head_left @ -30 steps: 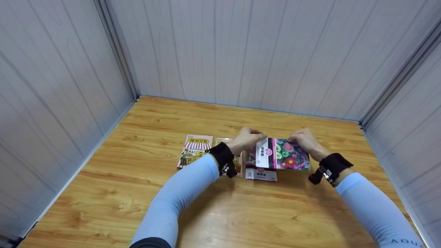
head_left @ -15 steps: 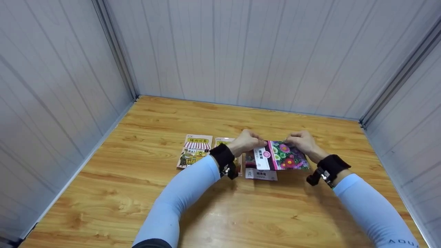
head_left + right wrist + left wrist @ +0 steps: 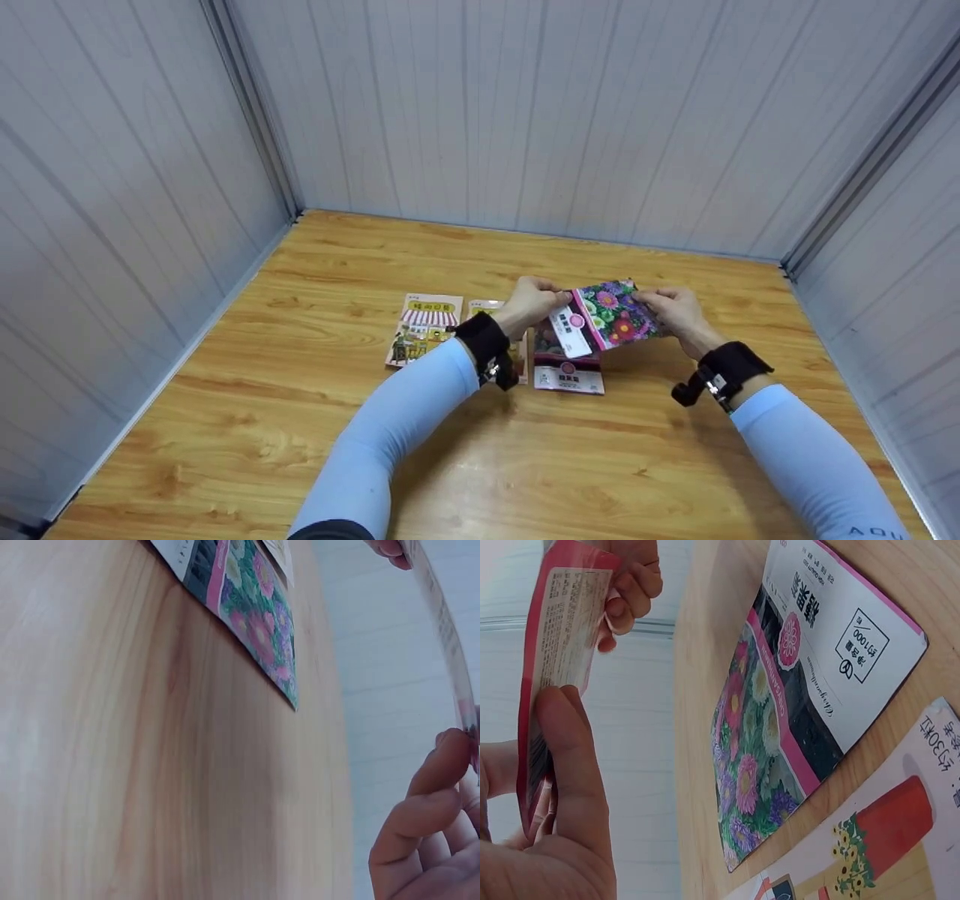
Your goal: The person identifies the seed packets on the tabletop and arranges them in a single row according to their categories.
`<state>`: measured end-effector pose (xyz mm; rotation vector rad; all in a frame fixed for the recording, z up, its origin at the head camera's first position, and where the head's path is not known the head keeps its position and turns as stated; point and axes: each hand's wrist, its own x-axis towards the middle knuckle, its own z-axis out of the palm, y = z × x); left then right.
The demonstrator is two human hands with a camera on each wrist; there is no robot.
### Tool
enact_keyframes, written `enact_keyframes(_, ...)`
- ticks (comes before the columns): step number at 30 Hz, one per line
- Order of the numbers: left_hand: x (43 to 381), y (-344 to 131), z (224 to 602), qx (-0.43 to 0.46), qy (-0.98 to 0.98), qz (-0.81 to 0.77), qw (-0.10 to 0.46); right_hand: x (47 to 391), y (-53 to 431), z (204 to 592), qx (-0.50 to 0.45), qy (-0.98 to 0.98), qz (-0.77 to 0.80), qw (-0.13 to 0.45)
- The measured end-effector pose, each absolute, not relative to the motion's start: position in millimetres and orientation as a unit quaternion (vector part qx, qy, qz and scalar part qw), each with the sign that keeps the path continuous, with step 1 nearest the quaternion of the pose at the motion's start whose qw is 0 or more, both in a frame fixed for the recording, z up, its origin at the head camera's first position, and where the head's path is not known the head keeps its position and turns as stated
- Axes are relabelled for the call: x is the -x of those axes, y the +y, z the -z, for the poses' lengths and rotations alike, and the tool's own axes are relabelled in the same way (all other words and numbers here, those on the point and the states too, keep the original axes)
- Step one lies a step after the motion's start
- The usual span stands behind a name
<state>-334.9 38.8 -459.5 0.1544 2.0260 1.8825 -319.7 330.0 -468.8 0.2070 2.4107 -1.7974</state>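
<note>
A seed packet (image 3: 611, 315) printed with colourful flowers is held slantwise in the air by both hands. My left hand (image 3: 534, 306) pinches its white-labelled end between thumb and fingers. At the other end, the right hand (image 3: 681, 313) grips the packet near a corner. The left wrist view shows the held packet's pale, text-covered back (image 3: 568, 626), with the thumb pressed on it. Below lies a second flower seed packet (image 3: 568, 377), flat on the table and partly covered by the held one in the head view.
Two pinkish seed packets with yellow titles lie side by side to the left, the outer packet (image 3: 427, 326) and the inner packet (image 3: 487, 305), the latter mostly behind my left wrist. The wood-grain table (image 3: 480, 465) meets pale panel walls (image 3: 495, 120) on three sides.
The held packet has turned from nearly level to slanted, its flowered end rising. My right hand has shifted from its upper edge to the right end. The packets on the table have stayed put.
</note>
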Motion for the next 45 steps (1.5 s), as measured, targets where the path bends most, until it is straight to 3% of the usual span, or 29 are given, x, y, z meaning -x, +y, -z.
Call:
enact_keyframes(15, 326.2, 53.1, 459.3, -0.024, 0.732, -0.671, 0.12, 316.9, 342.1, 470.7, -0.075, 0.71, 0.686, 0.141)
enact_keyframes(23, 319.3, 60.6, 458.1, -0.033, 0.769, -0.631, 0.101, 318.6, 344.7, 469.2, -0.099, 0.701, 0.697, 0.117)
enact_keyframes(37, 295.9, 77.8, 454.3, -0.115, 0.833, -0.527, 0.128, 322.7, 353.2, 463.1, -0.128, 0.757, 0.636, 0.079)
enact_keyframes(45, 288.5, 99.3, 457.0, -0.176, 0.911, -0.365, 0.072, 322.4, 363.6, 463.6, -0.124, 0.799, 0.585, 0.065)
